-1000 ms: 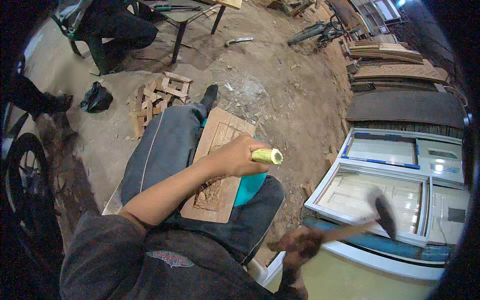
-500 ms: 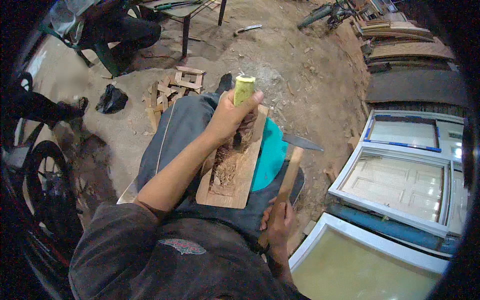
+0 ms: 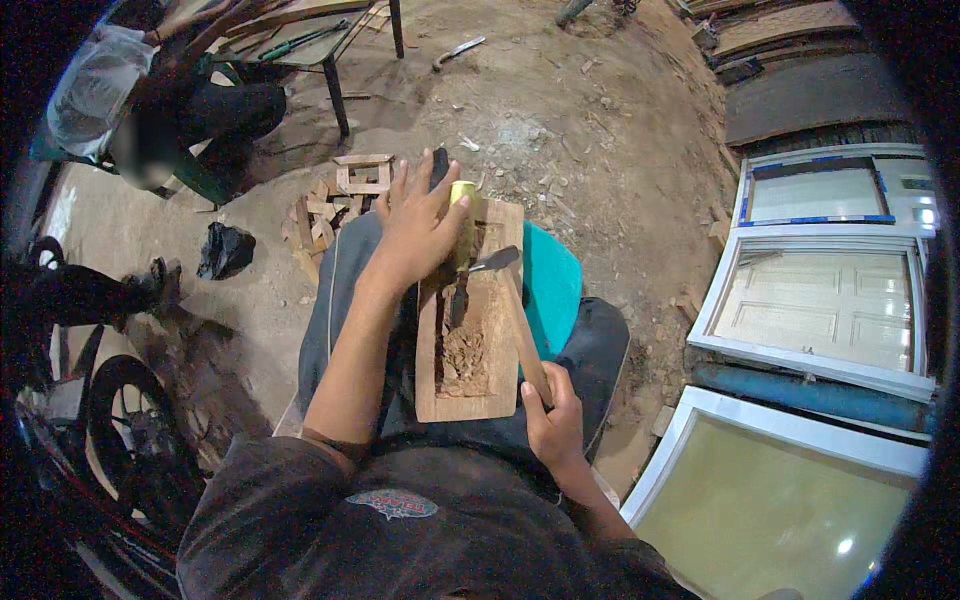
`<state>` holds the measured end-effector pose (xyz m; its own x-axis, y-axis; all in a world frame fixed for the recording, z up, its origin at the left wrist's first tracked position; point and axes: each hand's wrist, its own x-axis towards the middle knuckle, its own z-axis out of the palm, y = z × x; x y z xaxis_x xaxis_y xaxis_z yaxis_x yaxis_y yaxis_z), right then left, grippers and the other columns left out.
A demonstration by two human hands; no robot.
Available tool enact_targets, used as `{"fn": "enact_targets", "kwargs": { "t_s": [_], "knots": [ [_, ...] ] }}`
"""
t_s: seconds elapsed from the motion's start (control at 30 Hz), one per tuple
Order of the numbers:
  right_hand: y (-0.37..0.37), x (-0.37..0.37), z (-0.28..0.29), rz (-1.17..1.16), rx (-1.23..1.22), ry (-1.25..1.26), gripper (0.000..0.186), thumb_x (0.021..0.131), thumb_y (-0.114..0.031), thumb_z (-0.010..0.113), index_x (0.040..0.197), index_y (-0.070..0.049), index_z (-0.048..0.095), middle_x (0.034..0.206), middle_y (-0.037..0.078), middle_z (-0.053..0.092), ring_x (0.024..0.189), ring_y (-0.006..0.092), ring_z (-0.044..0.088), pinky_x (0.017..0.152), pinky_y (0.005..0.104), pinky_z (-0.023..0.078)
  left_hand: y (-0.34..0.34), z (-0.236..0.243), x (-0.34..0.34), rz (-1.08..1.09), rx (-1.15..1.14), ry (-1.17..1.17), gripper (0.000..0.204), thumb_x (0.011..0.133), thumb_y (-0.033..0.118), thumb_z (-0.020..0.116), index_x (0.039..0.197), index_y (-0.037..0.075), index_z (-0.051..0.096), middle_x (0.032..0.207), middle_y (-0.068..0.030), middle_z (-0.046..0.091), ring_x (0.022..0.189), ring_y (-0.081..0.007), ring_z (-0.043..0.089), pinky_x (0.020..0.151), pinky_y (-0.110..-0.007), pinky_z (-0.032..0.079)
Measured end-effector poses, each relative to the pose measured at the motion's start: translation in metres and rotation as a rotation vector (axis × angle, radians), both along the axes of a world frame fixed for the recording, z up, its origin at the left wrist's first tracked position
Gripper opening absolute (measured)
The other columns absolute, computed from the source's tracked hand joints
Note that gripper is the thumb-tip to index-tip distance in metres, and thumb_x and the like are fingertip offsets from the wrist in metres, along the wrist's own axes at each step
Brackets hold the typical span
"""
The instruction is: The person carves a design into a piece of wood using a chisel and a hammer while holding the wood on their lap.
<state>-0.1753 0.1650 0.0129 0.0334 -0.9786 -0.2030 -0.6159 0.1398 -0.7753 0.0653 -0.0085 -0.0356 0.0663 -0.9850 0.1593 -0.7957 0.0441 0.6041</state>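
A wooden board (image 3: 495, 385) lies lengthwise on my lap, carved out along its middle with chips piled in the hollow. My left hand (image 3: 418, 225) grips a chisel with a yellow handle (image 3: 462, 192), its blade down in the groove. My right hand (image 3: 552, 415) holds a hammer by its wooden handle (image 3: 524, 335), the metal head (image 3: 494, 262) lying against the chisel handle. A teal seat (image 3: 551, 285) shows under the board on the right.
Small wooden offcuts (image 3: 345, 185) are heaped on the dirt floor ahead. A seated person (image 3: 190, 120) is at the far left by a table. White door panels (image 3: 825, 300) lie to the right, a motorbike wheel (image 3: 140, 440) at the lower left.
My right hand has swung the hammer in from the right and down onto the chisel. My left hand has lowered the chisel into the board's groove.
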Motion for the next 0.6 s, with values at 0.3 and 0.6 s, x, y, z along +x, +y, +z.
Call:
{"fn": "enact_targets", "kwargs": {
  "t_s": [0.3,0.6],
  "knots": [
    [0.000,0.009,-0.010,0.073,-0.035,0.011,0.052,0.084,-0.009,0.061,0.131,0.004,0.041,0.120,0.027,0.054,0.110,0.0412,0.056,0.094,0.0430,0.045,-0.009,0.015,0.020,0.004,-0.370,0.491,0.054,0.081,0.014,0.063,0.133,0.008,0.050,0.141,-0.0155,0.045,0.133,-0.0335,0.037,0.111,-0.042,0.023],
    [-0.007,-0.010,0.024,0.195,-0.041,0.125,0.065,0.084,-0.012,0.066,0.140,-0.003,0.034,0.125,0.023,0.048,0.105,0.0348,0.056,0.091,0.0381,0.046,0.099,0.188,0.016,-0.175,-1.314,0.792,0.037,0.084,0.006,0.060,0.121,0.001,0.054,0.128,-0.0149,0.053,0.116,-0.0271,0.051,0.101,-0.041,0.041]
  ]
}}
